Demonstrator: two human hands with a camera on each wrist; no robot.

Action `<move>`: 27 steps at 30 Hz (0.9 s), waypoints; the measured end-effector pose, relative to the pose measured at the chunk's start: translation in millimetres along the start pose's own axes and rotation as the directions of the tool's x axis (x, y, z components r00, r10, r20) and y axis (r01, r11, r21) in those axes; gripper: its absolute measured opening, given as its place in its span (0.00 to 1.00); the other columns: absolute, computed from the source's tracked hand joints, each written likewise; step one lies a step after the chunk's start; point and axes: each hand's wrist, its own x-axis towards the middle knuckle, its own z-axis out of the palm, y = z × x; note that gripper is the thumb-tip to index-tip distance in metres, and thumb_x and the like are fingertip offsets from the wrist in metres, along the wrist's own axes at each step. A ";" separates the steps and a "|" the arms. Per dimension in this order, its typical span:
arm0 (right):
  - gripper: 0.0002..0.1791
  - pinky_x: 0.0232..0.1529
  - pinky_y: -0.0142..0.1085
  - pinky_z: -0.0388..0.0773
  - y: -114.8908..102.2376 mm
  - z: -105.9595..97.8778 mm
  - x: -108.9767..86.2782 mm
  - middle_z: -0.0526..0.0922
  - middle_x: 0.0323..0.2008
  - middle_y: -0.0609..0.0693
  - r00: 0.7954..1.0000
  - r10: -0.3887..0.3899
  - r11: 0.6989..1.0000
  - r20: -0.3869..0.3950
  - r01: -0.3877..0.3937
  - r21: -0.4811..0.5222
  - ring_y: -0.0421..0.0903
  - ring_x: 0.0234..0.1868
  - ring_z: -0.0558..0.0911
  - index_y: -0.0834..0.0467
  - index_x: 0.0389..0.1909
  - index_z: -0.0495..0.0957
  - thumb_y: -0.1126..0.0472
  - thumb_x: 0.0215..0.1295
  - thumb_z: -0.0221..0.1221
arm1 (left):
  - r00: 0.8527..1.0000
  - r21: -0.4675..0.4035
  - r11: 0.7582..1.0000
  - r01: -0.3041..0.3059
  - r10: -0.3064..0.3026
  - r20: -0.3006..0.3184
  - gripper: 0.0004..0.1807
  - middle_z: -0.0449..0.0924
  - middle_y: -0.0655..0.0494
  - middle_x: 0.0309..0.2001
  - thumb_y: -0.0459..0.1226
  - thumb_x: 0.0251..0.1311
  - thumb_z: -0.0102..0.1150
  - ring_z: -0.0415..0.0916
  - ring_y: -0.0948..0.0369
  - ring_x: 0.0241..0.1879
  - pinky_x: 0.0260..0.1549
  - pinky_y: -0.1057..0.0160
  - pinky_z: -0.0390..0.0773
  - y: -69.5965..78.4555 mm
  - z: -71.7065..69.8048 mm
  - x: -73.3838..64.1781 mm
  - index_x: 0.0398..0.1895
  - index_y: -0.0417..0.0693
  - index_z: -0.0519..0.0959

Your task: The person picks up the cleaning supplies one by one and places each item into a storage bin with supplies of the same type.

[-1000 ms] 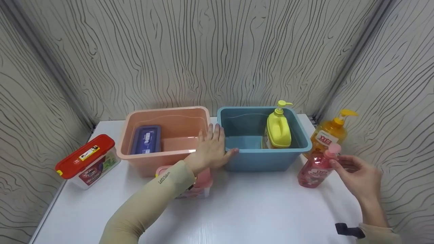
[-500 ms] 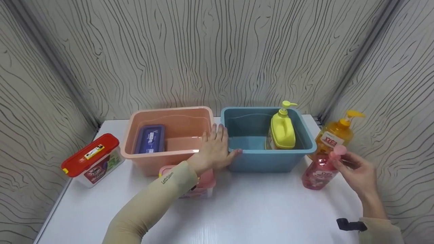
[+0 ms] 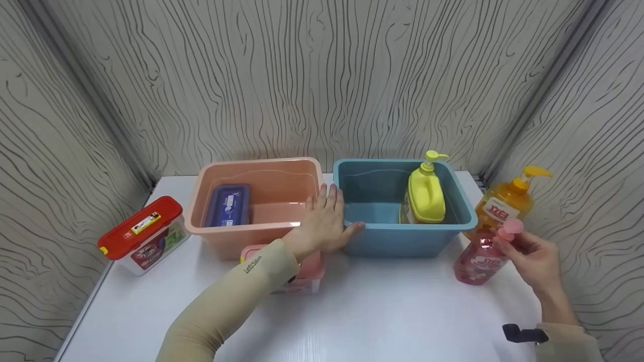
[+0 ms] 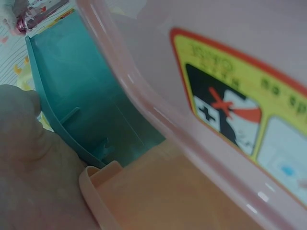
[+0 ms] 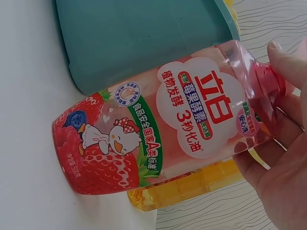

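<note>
My left hand (image 3: 324, 229) lies with straight fingers over the neighbouring rims of a peach bin (image 3: 256, 231) and a blue bin (image 3: 397, 234). Beneath that forearm, partly covered, is a clear box with a pink lid (image 3: 313, 264); its lid fills much of the left wrist view. At the right, my right hand (image 3: 536, 261) grips the neck of a pink dish soap bottle (image 5: 158, 124), just below its pink pump. The bottle leans a little, and I cannot tell whether its base touches the table. Behind it stands an orange pump bottle (image 3: 505, 201).
A purple-lidded box (image 3: 229, 206) is inside the peach bin. The blue bin holds a yellow pump bottle (image 3: 426, 196). Left of the bins, a red-lidded box (image 3: 143, 229) sits tilted on the white table (image 3: 382, 317). Patterned panels (image 3: 322, 80) enclose the back and sides.
The whole head view has shifted, so everything appears farther right. My right hand has closed in around the pink bottle's neck. My left hand stays on the bin rims.
</note>
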 end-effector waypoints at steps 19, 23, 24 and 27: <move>0.16 0.34 0.20 0.82 -1.3 -4.9 0.4 0.90 0.38 0.21 0.999 0.026 0.999 0.034 -0.025 -0.021 0.34 0.32 0.81 0.75 0.60 0.86 0.76 0.74 0.68 | 1.000 0.053 0.999 -0.004 0.005 -0.009 0.59 0.34 0.42 0.95 0.74 0.81 0.31 0.29 0.43 0.95 0.93 0.38 0.40 1.1 0.7 0.3 0.94 0.39 0.40; 0.16 0.33 0.21 0.81 -0.7 -4.3 0.9 0.90 0.37 0.21 0.998 0.050 0.999 0.036 -0.049 -0.023 0.35 0.32 0.80 0.74 0.60 0.87 0.74 0.74 0.68 | 1.000 0.045 0.999 -0.004 0.004 0.002 0.59 0.33 0.42 0.95 0.74 0.81 0.32 0.28 0.44 0.95 0.93 0.38 0.38 0.4 0.3 0.0 0.94 0.40 0.38; 0.16 0.33 0.21 0.81 -0.4 -4.2 1.0 0.90 0.37 0.21 0.998 0.056 0.998 0.036 -0.055 -0.026 0.35 0.32 0.79 0.73 0.61 0.87 0.74 0.74 0.69 | 1.000 0.042 0.999 -0.004 0.004 0.004 0.59 0.33 0.42 0.95 0.74 0.81 0.32 0.27 0.44 0.95 0.93 0.38 0.38 0.2 0.0 -0.2 0.94 0.40 0.38; 0.16 0.33 0.21 0.80 -0.8 -5.0 1.8 0.90 0.36 0.23 0.997 0.065 0.998 0.036 -0.065 -0.021 0.35 0.32 0.79 0.73 0.60 0.87 0.74 0.74 0.69 | 1.000 0.036 0.999 -0.006 0.006 0.004 0.59 0.32 0.42 0.95 0.74 0.80 0.31 0.27 0.44 0.95 0.94 0.39 0.38 0.1 -0.3 -0.6 0.94 0.40 0.38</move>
